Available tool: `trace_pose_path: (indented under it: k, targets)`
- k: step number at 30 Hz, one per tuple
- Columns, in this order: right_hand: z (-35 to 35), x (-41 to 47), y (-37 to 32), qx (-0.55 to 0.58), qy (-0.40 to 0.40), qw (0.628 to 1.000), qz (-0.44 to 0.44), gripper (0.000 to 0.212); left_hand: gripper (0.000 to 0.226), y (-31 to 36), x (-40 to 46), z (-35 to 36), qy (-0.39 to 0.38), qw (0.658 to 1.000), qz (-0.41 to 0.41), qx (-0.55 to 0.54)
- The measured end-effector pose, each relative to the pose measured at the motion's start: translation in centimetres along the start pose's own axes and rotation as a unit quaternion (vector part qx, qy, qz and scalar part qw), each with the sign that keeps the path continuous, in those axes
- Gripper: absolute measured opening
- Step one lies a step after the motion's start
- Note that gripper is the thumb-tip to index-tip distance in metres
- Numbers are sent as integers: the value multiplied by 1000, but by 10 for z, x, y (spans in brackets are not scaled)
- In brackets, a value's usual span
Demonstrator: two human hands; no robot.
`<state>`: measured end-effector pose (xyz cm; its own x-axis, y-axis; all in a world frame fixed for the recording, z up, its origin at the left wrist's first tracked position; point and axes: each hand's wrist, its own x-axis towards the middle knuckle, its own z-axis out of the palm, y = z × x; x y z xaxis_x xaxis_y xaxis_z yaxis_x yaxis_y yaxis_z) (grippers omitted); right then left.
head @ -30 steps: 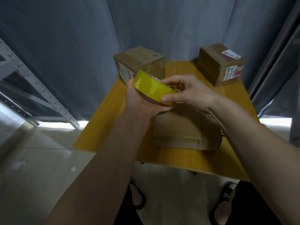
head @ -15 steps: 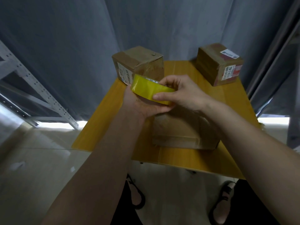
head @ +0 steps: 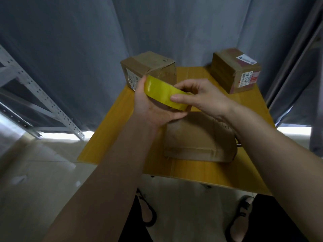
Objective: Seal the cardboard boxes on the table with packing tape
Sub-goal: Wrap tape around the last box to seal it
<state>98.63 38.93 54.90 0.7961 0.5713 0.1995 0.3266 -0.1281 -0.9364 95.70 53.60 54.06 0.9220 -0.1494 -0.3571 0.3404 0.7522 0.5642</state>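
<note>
A yellow roll of packing tape [head: 162,92] is held up over the yellow table [head: 111,135]. My left hand [head: 150,109] cups the roll from below and behind. My right hand [head: 201,97] pinches the roll's right side, thumb on the outer face and fingers curled over its top. Directly beneath the hands lies a flat, worn cardboard box [head: 199,140] near the table's front. A second cardboard box [head: 150,67] stands at the back left and a third cardboard box [head: 236,72], with labels, at the back right.
Grey curtains [head: 87,49] hang behind and beside the table. A white perforated metal rack [head: 43,102] stands at the left. My sandalled feet [head: 148,212] show below the table's front edge on a pale floor.
Both hands stay on the tape roll. My right thumb has slid a little along the roll's outer face; the roll has tilted slightly. The boxes have not moved.
</note>
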Motion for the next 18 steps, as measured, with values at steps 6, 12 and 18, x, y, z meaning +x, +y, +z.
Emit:
trace_pose_path:
  k: [6, 12, 18]
  targets:
    - [-7, -2, -1, -17, -17, 1000, 14, 24, 84, -1, 2, -4, -1, 1000, -14, -8]
    - [14, 8, -5, 12, 145, 989, 16, 23, 68, -12, 9, 8, 39, 993, 102, 47]
    - [21, 11, -8, 16, 191, 980, 48, 24, 62, -16, 10, 9, 61, 966, 232, 91]
